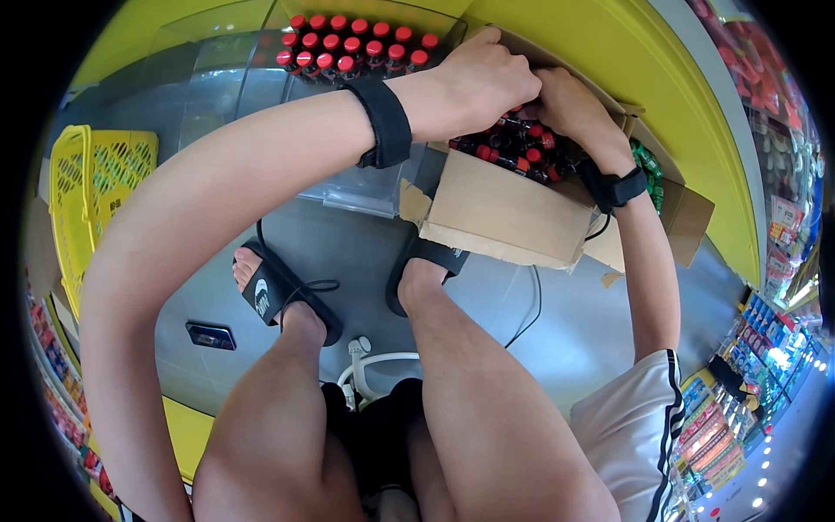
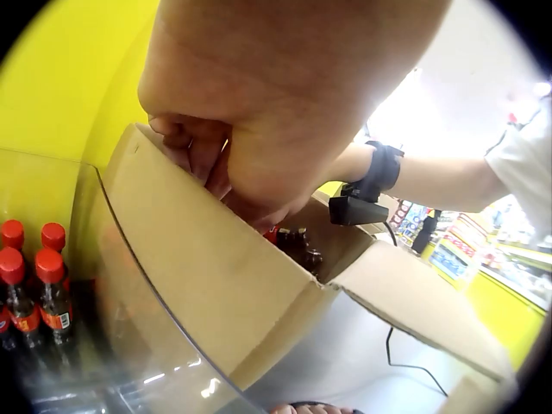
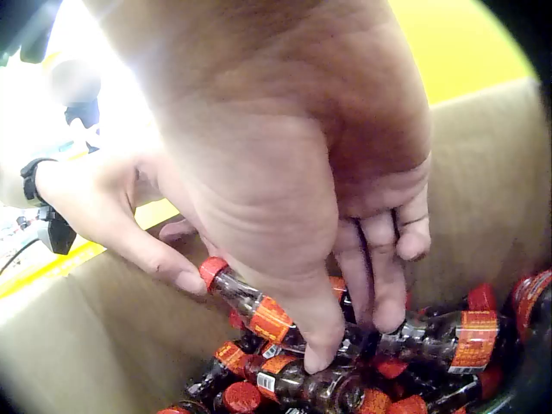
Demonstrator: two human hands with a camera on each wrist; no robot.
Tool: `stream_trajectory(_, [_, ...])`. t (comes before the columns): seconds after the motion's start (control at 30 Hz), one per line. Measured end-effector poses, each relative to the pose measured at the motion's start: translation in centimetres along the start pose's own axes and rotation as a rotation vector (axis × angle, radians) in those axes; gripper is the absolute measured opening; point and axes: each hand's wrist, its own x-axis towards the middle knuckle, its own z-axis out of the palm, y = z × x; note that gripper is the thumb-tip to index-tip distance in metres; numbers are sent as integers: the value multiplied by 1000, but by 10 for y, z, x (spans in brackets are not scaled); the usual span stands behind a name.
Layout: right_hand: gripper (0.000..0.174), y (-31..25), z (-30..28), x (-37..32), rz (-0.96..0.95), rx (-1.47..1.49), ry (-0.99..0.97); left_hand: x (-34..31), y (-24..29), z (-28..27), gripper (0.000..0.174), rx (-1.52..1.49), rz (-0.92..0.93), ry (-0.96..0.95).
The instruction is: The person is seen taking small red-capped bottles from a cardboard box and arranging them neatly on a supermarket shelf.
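Both hands meet over an open cardboard box [image 1: 504, 204] filled with small cola bottles [image 3: 302, 388] with red caps. My right hand [image 1: 578, 104] reaches down inside, its thumb and fingers gripping one cola bottle [image 3: 272, 319] by the body. From the other side my left hand [image 1: 483, 83] holds that bottle's cap end. Its thumb [image 3: 185, 280] is right at the red cap [image 3: 211, 272], and its fingers curl behind, partly hidden. In the left wrist view, the left hand [image 2: 250, 112] bends over the box wall [image 2: 190, 250].
Rows of upright bottles [image 1: 352, 48] stand in a clear plastic bin [image 1: 217, 96] left of the box. Another box with green bottles [image 1: 645, 170] lies right. A yellow basket [image 1: 122, 174], a phone [image 1: 210, 336] and a cable [image 1: 535, 304] are around the feet.
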Motion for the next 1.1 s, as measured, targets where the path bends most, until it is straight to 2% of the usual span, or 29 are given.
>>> stream_trajectory(0.07, [28, -5, -8, -5, -27, 59, 3, -5, -1, -7, 2, -22, 9, 43])
stream_trajectory(0.13, [29, -11, -15, -9, -25, 111, 9, -10, -2, -16, 4, -116, -67, -55])
stream_trajectory(0.37, [31, -21, -32, -27, -64, 225, 20, -31, 0, -16, 16, -174, -134, -13])
stream_trajectory(0.47, [31, -33, -43, -37, -22, 221, 53, -43, -3, -26, 20, -264, -123, 75])
stream_trajectory(0.73, [31, -67, -67, -55, -143, 191, 212, -74, 7, -49, 25, -404, -135, 279])
stream_trajectory(0.87, [30, -87, -69, -57, -168, 174, 189, -100, 10, -49, 25, -438, -219, 252])
stream_trajectory(1.1, [26, -121, -68, -51, -176, 208, 154, -134, 13, -47, 30, -517, -345, 332])
